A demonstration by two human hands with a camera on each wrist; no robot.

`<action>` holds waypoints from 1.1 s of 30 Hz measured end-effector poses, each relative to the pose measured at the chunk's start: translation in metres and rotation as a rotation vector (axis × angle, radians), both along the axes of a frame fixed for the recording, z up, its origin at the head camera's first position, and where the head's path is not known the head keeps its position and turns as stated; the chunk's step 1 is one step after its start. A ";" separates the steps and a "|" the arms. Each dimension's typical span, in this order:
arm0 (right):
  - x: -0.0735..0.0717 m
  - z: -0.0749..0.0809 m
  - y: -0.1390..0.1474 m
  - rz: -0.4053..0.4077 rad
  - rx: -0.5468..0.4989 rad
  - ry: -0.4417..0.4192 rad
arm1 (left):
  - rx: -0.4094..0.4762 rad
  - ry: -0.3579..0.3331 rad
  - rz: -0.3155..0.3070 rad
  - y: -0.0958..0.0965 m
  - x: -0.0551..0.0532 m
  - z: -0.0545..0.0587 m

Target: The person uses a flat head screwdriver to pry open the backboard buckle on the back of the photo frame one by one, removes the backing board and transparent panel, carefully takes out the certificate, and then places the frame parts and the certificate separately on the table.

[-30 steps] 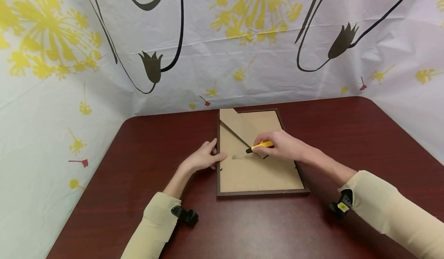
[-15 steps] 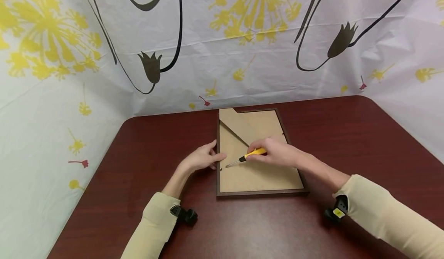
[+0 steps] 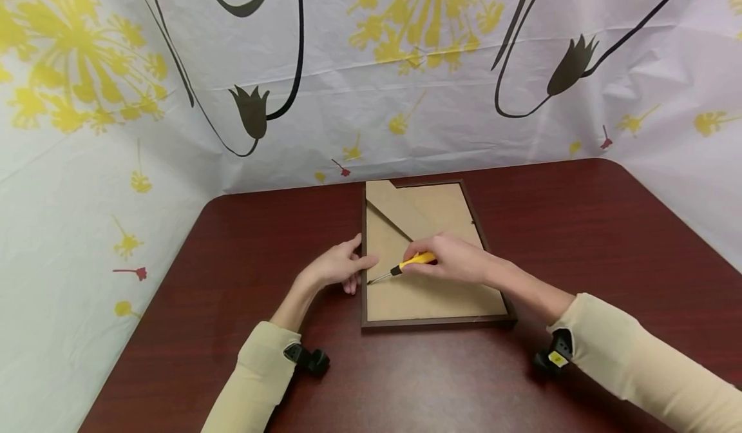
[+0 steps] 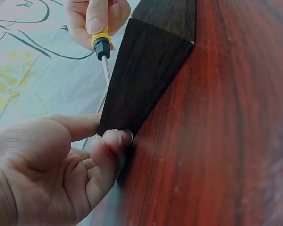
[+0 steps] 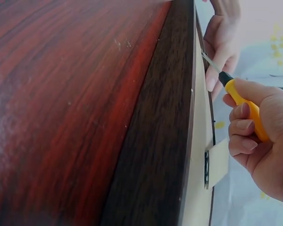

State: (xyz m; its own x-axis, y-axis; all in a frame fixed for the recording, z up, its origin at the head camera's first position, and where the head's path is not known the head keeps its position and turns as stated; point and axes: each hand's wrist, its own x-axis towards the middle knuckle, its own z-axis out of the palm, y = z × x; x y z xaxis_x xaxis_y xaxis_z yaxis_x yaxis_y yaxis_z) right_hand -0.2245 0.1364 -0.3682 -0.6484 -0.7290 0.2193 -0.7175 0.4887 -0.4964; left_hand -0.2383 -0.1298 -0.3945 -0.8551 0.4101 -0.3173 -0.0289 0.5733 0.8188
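A picture frame lies face down on the table, its tan backing board up. My right hand grips a yellow-and-black screwdriver by the handle. Its tip is at a small dark tab on the frame's left inner edge. My left hand holds the frame's left side, thumb over the top edge and fingers against the outer side, as the left wrist view shows. An easel stand slants across the backing; my right hand hides its lower end in the head view.
The dark red wooden table stretches around the frame. Behind it and at both sides hangs a white sheet with yellow and dark flower prints. Another dark tab shows on the frame's right inner edge.
My right hand has moved the screwdriver left and toward me, its tip going from mid-board to the left tab. My left hand stays at the frame's side, its lower fingers slightly shifted.
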 end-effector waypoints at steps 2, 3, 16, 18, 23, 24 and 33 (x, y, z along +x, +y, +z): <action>0.000 -0.001 -0.001 -0.001 -0.004 -0.009 | 0.018 -0.014 -0.012 0.000 0.000 -0.001; 0.000 -0.001 -0.001 -0.005 -0.003 -0.014 | 0.026 -0.017 -0.019 0.000 0.000 -0.001; -0.005 0.012 -0.014 0.073 -0.005 0.046 | 0.032 -0.024 -0.019 0.002 0.000 0.001; -0.005 0.017 -0.018 0.085 0.012 0.057 | 0.029 -0.021 -0.020 0.002 0.001 0.002; -0.005 0.033 -0.030 0.122 0.068 0.103 | 0.014 -0.011 -0.027 0.003 0.000 0.001; -0.005 0.037 -0.033 0.133 0.077 0.113 | 0.012 -0.012 -0.027 0.003 0.000 0.001; -0.006 0.068 -0.066 0.194 0.247 0.093 | 0.020 -0.008 -0.047 0.002 -0.001 0.001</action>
